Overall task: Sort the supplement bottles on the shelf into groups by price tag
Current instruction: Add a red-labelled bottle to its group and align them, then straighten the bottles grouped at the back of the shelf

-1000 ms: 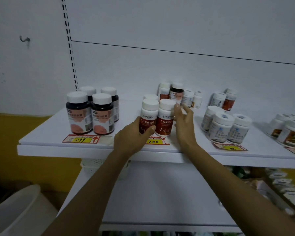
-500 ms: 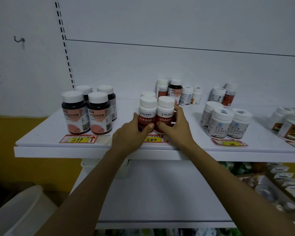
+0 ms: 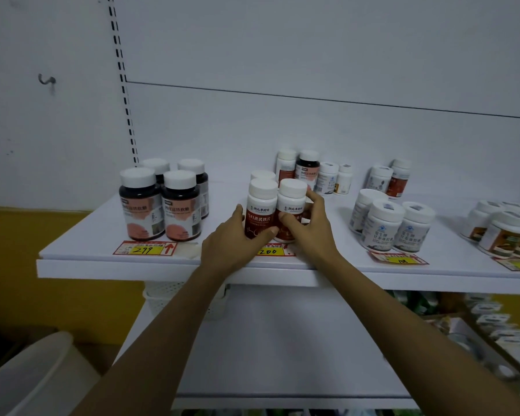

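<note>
Two white-capped bottles with red labels stand side by side above the 200 price tag [image 3: 271, 251] on the white shelf [image 3: 174, 267]. My left hand [image 3: 230, 240] wraps the left red-label bottle [image 3: 261, 205]. My right hand [image 3: 308, 225] grips the right red-label bottle [image 3: 291, 202]. A third white cap [image 3: 262, 175] shows just behind them. Several dark bottles with pink labels [image 3: 159, 202] stand above the 299 tag [image 3: 146, 249]. White bottles with blue labels [image 3: 391, 225] stand to the right above another tag [image 3: 398, 259].
Mixed small bottles [image 3: 312, 172] line the shelf's back, with two more [image 3: 389, 178] farther right. Brown-labelled jars [image 3: 503, 232] sit at the far right edge. A white basket [image 3: 162, 295] hangs under the shelf. A pale bin [image 3: 27, 376] stands at lower left.
My right hand came from the shelf beside the right bottle onto it and closed around it. My left hand stayed on the left bottle. The camera view shifted slightly.
</note>
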Action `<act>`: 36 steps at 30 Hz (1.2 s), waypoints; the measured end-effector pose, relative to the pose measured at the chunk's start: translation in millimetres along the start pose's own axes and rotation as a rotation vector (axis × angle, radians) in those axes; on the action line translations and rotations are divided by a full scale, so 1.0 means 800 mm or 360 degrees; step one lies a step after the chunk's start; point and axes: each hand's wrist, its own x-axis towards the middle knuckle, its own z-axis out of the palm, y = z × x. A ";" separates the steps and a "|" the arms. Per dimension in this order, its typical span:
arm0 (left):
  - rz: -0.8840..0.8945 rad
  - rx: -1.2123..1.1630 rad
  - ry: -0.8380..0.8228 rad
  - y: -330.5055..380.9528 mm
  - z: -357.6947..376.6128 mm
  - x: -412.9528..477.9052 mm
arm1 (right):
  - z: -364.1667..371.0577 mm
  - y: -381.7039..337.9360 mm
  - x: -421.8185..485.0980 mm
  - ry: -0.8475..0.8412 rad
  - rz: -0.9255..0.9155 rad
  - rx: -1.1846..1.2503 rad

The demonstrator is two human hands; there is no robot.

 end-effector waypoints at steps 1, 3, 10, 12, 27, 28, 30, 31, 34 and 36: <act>-0.0019 -0.0017 0.0018 0.003 -0.002 -0.003 | 0.000 0.000 0.000 0.0007 0.0004 0.0000; -0.0036 -0.0076 0.0067 0.008 -0.006 -0.010 | 0.000 -0.003 -0.003 0.0006 0.0031 0.0019; 0.0372 -0.0007 0.0393 0.068 -0.047 -0.005 | -0.027 -0.057 0.026 0.0160 -0.0072 0.0077; 0.0497 0.0179 0.0363 0.096 -0.056 0.005 | -0.041 -0.075 0.046 0.0200 -0.0110 0.0024; 0.0534 0.0957 -0.0081 0.199 -0.030 0.091 | -0.141 -0.080 0.212 -0.0559 -0.0228 -0.1170; 0.0506 0.0992 -0.0129 0.201 -0.027 0.095 | -0.141 -0.075 0.221 -0.0615 -0.0222 -0.1226; 0.0468 0.1015 -0.0201 0.204 -0.023 0.102 | -0.139 -0.064 0.234 -0.0709 -0.0235 -0.1368; 0.0441 0.1010 -0.0232 0.204 -0.022 0.107 | -0.136 -0.058 0.241 -0.0759 -0.0241 -0.1452; 0.0386 0.1016 -0.0225 0.199 -0.012 0.117 | -0.123 -0.027 0.265 -0.0834 -0.0299 -0.1615; 0.0387 0.0986 -0.0182 0.200 -0.005 0.119 | -0.118 -0.015 0.280 -0.0869 -0.0359 -0.1652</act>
